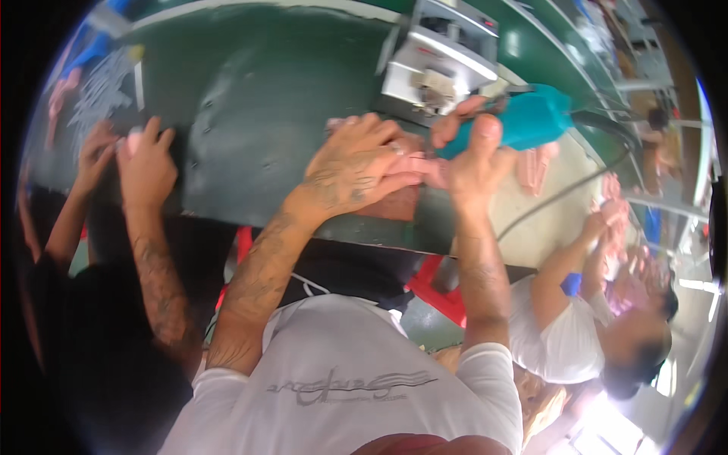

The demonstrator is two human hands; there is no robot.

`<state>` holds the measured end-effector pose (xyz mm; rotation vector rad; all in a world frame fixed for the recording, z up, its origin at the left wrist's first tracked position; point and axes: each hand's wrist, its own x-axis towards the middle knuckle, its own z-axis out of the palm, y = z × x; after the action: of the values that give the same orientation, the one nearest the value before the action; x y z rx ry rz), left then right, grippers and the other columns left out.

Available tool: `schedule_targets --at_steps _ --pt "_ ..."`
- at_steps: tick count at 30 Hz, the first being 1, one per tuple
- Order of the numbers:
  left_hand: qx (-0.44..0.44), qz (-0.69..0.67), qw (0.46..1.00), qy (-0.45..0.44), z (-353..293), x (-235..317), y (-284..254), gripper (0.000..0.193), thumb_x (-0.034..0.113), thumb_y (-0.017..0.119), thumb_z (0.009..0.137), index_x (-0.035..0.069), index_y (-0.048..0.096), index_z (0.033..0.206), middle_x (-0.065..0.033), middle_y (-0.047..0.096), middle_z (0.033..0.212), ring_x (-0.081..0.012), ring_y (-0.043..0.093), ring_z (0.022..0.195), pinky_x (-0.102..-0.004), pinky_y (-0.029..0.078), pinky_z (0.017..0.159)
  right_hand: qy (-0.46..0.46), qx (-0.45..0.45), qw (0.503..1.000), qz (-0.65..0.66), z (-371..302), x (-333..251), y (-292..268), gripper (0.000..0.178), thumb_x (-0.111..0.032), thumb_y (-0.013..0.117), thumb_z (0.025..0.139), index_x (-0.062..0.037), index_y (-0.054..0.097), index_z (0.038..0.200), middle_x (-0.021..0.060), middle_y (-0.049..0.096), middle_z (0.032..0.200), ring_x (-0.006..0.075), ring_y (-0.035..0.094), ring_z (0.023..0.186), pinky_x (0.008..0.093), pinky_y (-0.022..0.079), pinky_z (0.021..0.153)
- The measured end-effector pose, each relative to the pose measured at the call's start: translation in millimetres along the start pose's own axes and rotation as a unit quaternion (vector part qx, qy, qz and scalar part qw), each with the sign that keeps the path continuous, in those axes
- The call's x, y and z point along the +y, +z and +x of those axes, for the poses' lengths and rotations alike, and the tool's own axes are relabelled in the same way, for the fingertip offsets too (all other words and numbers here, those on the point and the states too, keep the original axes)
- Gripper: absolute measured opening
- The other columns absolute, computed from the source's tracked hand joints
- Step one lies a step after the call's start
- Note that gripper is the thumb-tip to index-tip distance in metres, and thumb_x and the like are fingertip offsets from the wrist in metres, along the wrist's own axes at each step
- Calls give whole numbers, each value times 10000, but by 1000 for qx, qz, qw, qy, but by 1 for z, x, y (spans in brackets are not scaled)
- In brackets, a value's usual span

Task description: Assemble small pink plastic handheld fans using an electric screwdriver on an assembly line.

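Observation:
My right hand (479,163) is wrapped round a teal corded power tool (535,117). Its working end points left and is hidden by my fingers, so I cannot tell its exact kind. My left hand (356,163) lies over a pink, rubbery-looking piece (413,168), its fingers pressing it down close to the tool. Under that piece is a flat reddish-brown block (390,205) near the bench's front edge. How much of the pink piece lies beneath my left hand does not show.
A white and grey machine (440,64) stands behind my hands on the dark green bench (250,98). More pink pieces (536,168) lie on a beige surface at right, crossed by a black cord (565,189). A co-worker's hands (144,163) are at left; another person (565,326) works at right.

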<state>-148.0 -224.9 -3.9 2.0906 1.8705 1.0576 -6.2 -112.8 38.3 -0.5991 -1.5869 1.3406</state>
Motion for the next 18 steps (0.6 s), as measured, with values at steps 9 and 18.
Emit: schedule_targets --at_steps 9,18 --pt "-20 30 999 -17 -1 2 -4 422 390 761 889 63 709 1151 -79 629 1140 -317 577 1030 -473 482 902 42 -3 999 23 -1 4 12 310 -314 769 965 -21 670 944 7 645 700 80 576 615 284 470 557" --pt "-10 54 998 -11 -4 3 -7 416 402 714 930 57 720 1162 -87 631 1150 -321 576 1052 -476 474 916 28 -12 999 -33 14 -12 15 449 -431 626 1051 12 645 980 30 615 666 121 585 603 272 460 554"
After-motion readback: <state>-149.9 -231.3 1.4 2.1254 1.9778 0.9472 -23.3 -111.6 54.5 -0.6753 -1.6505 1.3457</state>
